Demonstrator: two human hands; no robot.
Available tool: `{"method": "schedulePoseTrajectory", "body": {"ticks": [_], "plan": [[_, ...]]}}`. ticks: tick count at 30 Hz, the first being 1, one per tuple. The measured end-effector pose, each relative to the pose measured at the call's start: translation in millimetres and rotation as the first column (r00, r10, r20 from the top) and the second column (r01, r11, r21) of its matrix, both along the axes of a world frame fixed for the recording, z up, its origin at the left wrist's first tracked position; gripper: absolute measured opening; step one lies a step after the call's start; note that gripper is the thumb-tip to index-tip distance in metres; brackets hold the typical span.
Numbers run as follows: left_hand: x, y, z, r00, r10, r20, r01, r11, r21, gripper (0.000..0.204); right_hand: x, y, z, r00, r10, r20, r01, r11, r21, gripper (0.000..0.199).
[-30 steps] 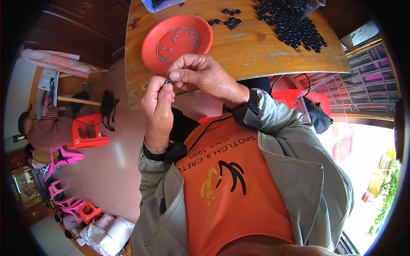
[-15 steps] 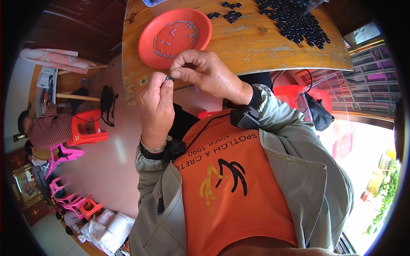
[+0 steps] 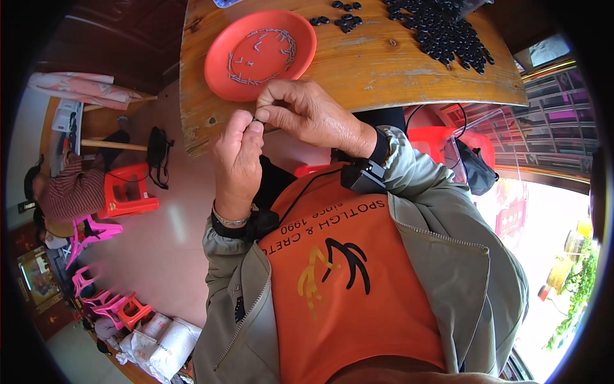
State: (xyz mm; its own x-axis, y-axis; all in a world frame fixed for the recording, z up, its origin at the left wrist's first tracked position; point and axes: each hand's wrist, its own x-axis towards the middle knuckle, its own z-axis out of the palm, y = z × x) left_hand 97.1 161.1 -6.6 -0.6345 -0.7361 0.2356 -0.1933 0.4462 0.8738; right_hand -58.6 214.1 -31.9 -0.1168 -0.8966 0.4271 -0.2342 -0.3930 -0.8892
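Observation:
My left hand [image 3: 236, 163] and my right hand [image 3: 314, 116] meet in front of the table's near edge, thumb and fingertips pinched together. Between the fingertips is a small black piece [image 3: 256, 120], now mostly covered by them. The left thumb and forefinger grip it. My right thumb and forefinger press in from the other side, and whatever they pinch is too small to make out. Just beyond the hands, a round red plastic dish [image 3: 220, 67] holds many small thin grey metal pins [image 3: 291, 51], mostly lying around the edge of its flat bottom.
On the wooden table [image 3: 377, 70] lie a large heap of small black rings [image 3: 448, 35] and a little group of them [image 3: 348, 24]. Red stools [image 3: 131, 192], pink stools [image 3: 89, 237] and white sacks [image 3: 169, 349] stand to the left. A seated person [image 3: 77, 195] is there too.
The fingertips have closed further over the small black piece, so less of it shows. Both hands have otherwise hardly moved. The view has shifted slightly.

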Motion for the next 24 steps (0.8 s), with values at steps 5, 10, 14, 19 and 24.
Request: {"method": "schedulePoseTrajectory", "body": {"ticks": [5, 10, 14, 19, 24], "plan": [[1.0, -2.0, 0.2, 0.999, 0.05, -0.003, -0.049, 0.998, 0.041, 0.015, 4.2, 3.7, -0.6, 0.891, 0.142, 0.431, -0.194, 0.978, 0.079, 0.015], [3.0, -3.4, -1.8, 0.999, 0.048, 0.015, -0.048, 0.998, 0.032, 0.014, 1.6, 2.7, -5.1, 0.871, 0.172, 0.461, -0.25, 0.962, 0.112, 0.02], [3.0, -6.4, -3.8, 0.999, 0.045, 0.019, -0.045, 0.999, 0.0, 0.014, -1.6, 0.9, -6.0, 0.869, 0.148, 0.473, -0.224, 0.969, 0.108, 0.019], [0.5, -5.2, -0.7, 0.998, 0.044, 0.044, -0.043, 0.999, -0.017, 0.014, -3.4, 2.6, -2.9, 0.933, 0.105, 0.343, -0.143, 0.986, 0.088, 0.014], [1.7, -3.7, -5.1, 0.996, 0.005, 0.084, 0.002, 0.996, -0.093, 0.019, -0.3, 6.4, -0.1, 0.968, 0.071, 0.241, -0.093, 0.992, 0.084, 0.009]]}}
